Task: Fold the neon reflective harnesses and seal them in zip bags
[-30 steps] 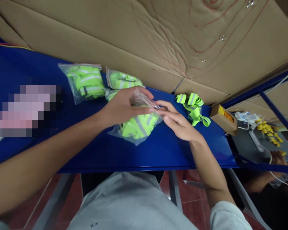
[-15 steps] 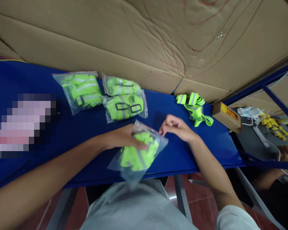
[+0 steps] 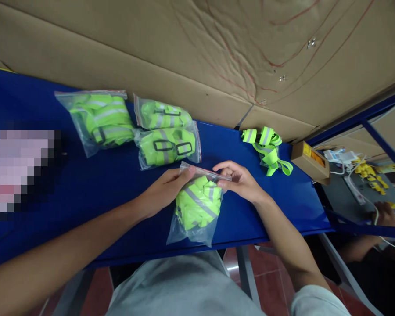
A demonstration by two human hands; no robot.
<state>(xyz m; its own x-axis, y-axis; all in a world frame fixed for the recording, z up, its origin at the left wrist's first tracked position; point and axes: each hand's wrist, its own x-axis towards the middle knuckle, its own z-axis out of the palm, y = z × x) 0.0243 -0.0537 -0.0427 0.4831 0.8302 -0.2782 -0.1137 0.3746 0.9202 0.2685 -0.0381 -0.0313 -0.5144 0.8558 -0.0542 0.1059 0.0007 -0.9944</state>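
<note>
Where the blue table (image 3: 102, 188) ends nearest the person, a clear zip bag (image 3: 197, 210) of folded neon-green reflective straps lies with its bottom corner close to that edge and its mouth pointing to twelve o'clock. The left hand (image 3: 166, 188) comes in from eight o'clock and pinches the left end of the bag's closing strip between thumb and fingertips. The right hand (image 3: 242, 180) comes from four o'clock and pinches the right end in the same way. Held at both ends like this, the strip appears to be drawn straight and taut, while the weight of the straps rests on the table rather than in the fingers.

Bare blue surface lies at nine o'clock and three o'clock of the bag, so both forearms have room to swing outward. At six o'clock there is almost none before the drop.

Just beyond the hands, at eleven o'clock, a filled bag with black buckles (image 3: 166, 147) touches a second filled bag (image 3: 163, 115) behind it, and a larger filled bag (image 3: 97, 118) sits at ten o'clock. A loose strap bundle (image 3: 266, 147) lies at one o'clock, with a small carton (image 3: 307, 159) at the table's right end. A cardboard sheet (image 3: 184, 52) closes off the far side, so nothing can slide off there.
</note>
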